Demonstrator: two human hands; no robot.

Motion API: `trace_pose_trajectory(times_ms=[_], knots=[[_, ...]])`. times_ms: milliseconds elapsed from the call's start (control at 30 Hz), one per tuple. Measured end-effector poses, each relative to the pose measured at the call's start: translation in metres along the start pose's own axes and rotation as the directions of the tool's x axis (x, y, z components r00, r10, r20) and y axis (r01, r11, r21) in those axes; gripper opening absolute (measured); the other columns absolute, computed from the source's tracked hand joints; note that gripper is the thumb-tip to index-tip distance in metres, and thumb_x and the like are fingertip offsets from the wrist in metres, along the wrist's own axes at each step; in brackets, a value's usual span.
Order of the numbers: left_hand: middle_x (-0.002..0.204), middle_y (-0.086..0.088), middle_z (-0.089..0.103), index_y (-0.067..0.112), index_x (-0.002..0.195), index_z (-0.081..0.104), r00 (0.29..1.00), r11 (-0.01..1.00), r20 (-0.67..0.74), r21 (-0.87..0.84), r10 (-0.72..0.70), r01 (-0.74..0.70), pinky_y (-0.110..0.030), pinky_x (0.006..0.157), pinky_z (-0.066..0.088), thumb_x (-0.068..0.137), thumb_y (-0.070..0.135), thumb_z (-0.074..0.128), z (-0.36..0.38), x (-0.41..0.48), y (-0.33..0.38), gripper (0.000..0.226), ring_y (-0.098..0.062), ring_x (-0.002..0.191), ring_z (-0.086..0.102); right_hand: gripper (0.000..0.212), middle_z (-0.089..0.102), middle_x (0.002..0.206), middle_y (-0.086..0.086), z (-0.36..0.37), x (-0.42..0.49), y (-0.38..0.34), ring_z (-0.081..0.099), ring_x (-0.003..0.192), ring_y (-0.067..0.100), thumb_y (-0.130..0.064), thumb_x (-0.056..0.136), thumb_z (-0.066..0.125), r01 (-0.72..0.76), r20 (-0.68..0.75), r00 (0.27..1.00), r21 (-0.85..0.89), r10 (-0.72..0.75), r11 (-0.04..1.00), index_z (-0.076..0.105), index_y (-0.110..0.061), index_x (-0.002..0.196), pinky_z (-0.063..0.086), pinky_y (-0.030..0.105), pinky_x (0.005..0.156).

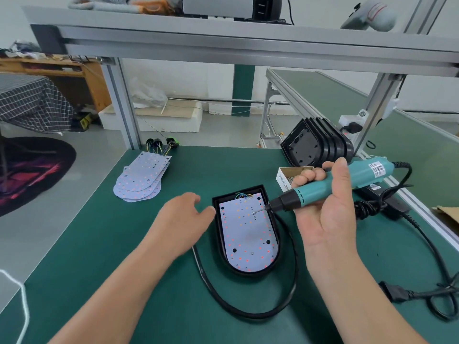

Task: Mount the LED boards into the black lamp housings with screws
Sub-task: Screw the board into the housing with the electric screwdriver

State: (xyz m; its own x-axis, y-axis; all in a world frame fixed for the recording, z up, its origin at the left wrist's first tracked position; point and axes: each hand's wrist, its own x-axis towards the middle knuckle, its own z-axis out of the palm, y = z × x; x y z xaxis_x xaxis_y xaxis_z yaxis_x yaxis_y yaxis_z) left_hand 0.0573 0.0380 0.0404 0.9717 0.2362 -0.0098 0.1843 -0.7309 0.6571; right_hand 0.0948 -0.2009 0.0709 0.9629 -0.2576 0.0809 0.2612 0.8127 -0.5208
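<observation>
- Black lamp housing (216, 228) lies flat on the green desk (124, 269), between the two hands, open side up.
- A pale LED board (248, 240) sits inside it, with coloured wires at its far end and one small screw (252, 253) near its rounded near end.
- The right hand (327, 214) has its fingers (310, 175) wrapped round a teal electric screwdriver (332, 183); the bit slants down left from them onto the board's upper middle.
- The left hand (181, 219) hovers just left of the housing, fingers loose and slightly spread, thumb tip beside the rim; whether it touches is unclear.
- A black cable (248, 315) loops round the housing, below both hands.
- An open box of screws (285, 178) stands just behind the right fingers, and stacked housings (318, 142) further back.
- Spare LED boards (141, 178) are piled well beyond the left fingers.
</observation>
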Motion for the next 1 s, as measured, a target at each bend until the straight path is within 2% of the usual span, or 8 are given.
trace_pose_trajectory(times_ms=[100,167,233,333,500,667,833,1000], knots=[[0.085,0.008,0.07,0.026,0.111,0.066,0.996,0.987,0.084,0.159,-0.01,-0.004,-0.035,0.08,0.057,0.084,0.075,0.053,0.007,-0.006,0.004,0.057,-0.015,0.085,0.067,0.025,0.053,0.076,0.0,0.007,0.005,0.006,0.055,0.072,0.017,-0.033,0.099,0.072,-0.009,-0.014,1.0,-0.022,0.009,1.0,0.057,-0.014,0.101,0.054,0.033,0.076],[0.081,0.012,0.069,0.031,0.097,0.064,0.998,0.972,0.071,0.232,0.002,-0.018,-0.03,0.071,0.052,0.075,0.084,0.05,0.011,-0.009,0.01,0.059,-0.01,0.08,0.065,0.023,0.054,0.076,-0.001,0.012,0.01,0.01,0.056,0.072,0.017,-0.032,0.101,0.071,-0.014,-0.02,1.0,-0.044,0.013,0.999,0.056,-0.014,0.101,0.053,0.032,0.076],[0.078,0.012,0.067,0.03,0.089,0.059,0.998,0.956,0.049,0.291,0.025,-0.038,-0.029,0.063,0.044,0.072,0.084,0.052,0.017,-0.013,0.016,0.058,-0.01,0.076,0.064,0.022,0.054,0.077,-0.001,0.017,0.015,0.014,0.057,0.072,0.017,-0.03,0.102,0.07,-0.017,-0.014,1.0,-0.07,0.016,0.997,0.055,-0.015,0.103,0.053,0.033,0.076],[0.078,0.01,0.066,0.029,0.087,0.054,0.999,0.953,0.035,0.299,0.034,-0.043,-0.028,0.058,0.038,0.073,0.078,0.059,0.022,-0.015,0.022,0.051,-0.012,0.074,0.063,0.021,0.056,0.075,0.0,0.023,0.021,0.021,0.059,0.069,0.017,-0.024,0.101,0.072,-0.011,-0.004,1.0,-0.107,0.011,0.994,0.055,-0.013,0.103,0.054,0.033,0.071],[0.078,0.009,0.068,0.026,0.088,0.057,0.999,0.979,0.046,0.205,0.011,-0.02,-0.029,0.059,0.044,0.072,0.071,0.066,0.021,-0.014,0.022,0.049,-0.013,0.074,0.065,0.015,0.054,0.073,0.001,0.03,0.029,0.039,0.056,0.066,0.018,-0.017,0.101,0.069,-0.004,0.039,0.999,-0.24,0.014,0.971,0.056,-0.014,0.094,0.052,0.032,0.068],[0.076,0.005,0.069,0.021,0.085,0.055,0.996,0.996,0.081,0.087,0.024,-0.031,-0.031,0.061,0.045,0.074,0.061,0.071,0.02,-0.014,0.021,0.044,-0.019,0.072,0.066,0.018,0.053,0.073,0.002,0.028,0.029,0.054,0.056,0.067,0.017,-0.016,0.101,0.068,0.008,0.071,0.997,-0.31,0.014,0.951,0.051,-0.011,0.103,0.052,0.031,0.067],[0.065,0.009,0.055,0.024,0.076,0.046,0.996,0.997,0.072,0.056,0.043,-0.047,-0.03,0.056,0.039,0.075,0.056,0.07,0.022,-0.013,0.02,0.041,-0.018,0.058,0.049,0.019,0.052,0.073,0.002,0.025,0.027,0.059,0.055,0.067,0.018,-0.014,0.101,0.067,0.016,0.089,0.996,-0.315,0.013,0.949,0.049,-0.01,0.107,0.052,0.031,0.067],[0.071,0.009,0.061,0.024,0.082,0.048,0.997,0.996,0.062,0.072,0.038,-0.043,-0.03,0.056,0.037,0.076,0.06,0.068,0.023,-0.012,0.019,0.042,-0.014,0.063,0.056,0.023,0.052,0.074,0.002,0.025,0.027,0.06,0.055,0.068,0.018,-0.014,0.102,0.067,0.033,0.104,0.995,-0.311,0.0,0.95,0.048,-0.009,0.113,0.053,0.032,0.068]])
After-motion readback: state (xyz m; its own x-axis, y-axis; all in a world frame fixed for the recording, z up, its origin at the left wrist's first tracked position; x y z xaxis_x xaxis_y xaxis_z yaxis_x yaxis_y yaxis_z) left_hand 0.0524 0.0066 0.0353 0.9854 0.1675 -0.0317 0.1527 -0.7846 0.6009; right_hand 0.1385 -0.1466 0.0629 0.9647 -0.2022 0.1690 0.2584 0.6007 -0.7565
